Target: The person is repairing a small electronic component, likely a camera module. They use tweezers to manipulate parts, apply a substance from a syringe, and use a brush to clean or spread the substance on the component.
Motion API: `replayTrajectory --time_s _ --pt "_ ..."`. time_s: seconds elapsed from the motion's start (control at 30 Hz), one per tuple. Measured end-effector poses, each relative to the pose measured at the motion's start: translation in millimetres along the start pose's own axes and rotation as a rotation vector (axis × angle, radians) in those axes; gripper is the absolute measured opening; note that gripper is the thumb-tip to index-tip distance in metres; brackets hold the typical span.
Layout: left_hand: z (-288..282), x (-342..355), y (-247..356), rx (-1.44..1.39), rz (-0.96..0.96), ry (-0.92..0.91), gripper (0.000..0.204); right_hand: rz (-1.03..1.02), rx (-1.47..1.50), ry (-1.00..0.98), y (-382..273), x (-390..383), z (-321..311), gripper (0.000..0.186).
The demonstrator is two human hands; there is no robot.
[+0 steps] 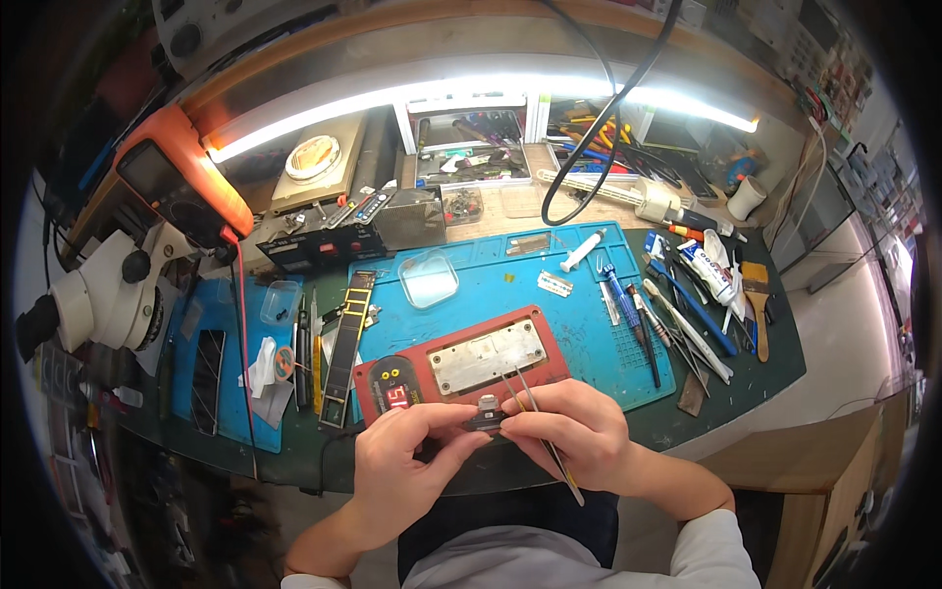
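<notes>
Between my two hands sits a small dark part with a silvery metal piece [488,416] on its top; it looks like a small electronic module, but I cannot make out its exact kind. My left hand [407,466] is closed, pinching the part's left side between thumb and fingers. My right hand [579,432] is closed too, its thumb and finger at the part's right side. Slim metal tweezers [566,475] lie in the right hand, tips pointing away from me. Just beyond the hands is a red heating station [543,334] with a silver plate [471,363] and a lit display.
A blue work mat [388,294] lies under the station. At the right are screwdrivers [628,304], a wooden-handled brush [757,309] and a white tube [711,270]. A phone-like panel [207,378], an orange multimeter [182,182] and a microscope [103,290] stand left. A black cable [643,69] hangs overhead.
</notes>
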State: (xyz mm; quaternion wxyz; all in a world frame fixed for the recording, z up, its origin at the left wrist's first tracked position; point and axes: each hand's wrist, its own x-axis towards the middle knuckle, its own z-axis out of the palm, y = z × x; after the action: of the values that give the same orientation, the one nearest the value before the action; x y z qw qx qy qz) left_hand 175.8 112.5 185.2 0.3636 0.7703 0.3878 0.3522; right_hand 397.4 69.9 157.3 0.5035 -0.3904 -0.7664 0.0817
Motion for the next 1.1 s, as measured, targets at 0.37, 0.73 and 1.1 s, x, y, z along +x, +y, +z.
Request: replayTrajectory --time_s 0.37,0.73,1.1 --pt "-1 -18 -21 0.459 0.398 0.201 0.038 0.0 -0.098 -0.109 10 17 -10 0.033" --pt "13 -14 -23 0.627 0.402 0.209 0.035 -0.007 -0.183 -0.203 16 29 -9 0.035" --pt "13 -13 -27 0.683 0.415 0.232 0.03 0.009 -0.164 -0.235 18 32 -11 0.033"
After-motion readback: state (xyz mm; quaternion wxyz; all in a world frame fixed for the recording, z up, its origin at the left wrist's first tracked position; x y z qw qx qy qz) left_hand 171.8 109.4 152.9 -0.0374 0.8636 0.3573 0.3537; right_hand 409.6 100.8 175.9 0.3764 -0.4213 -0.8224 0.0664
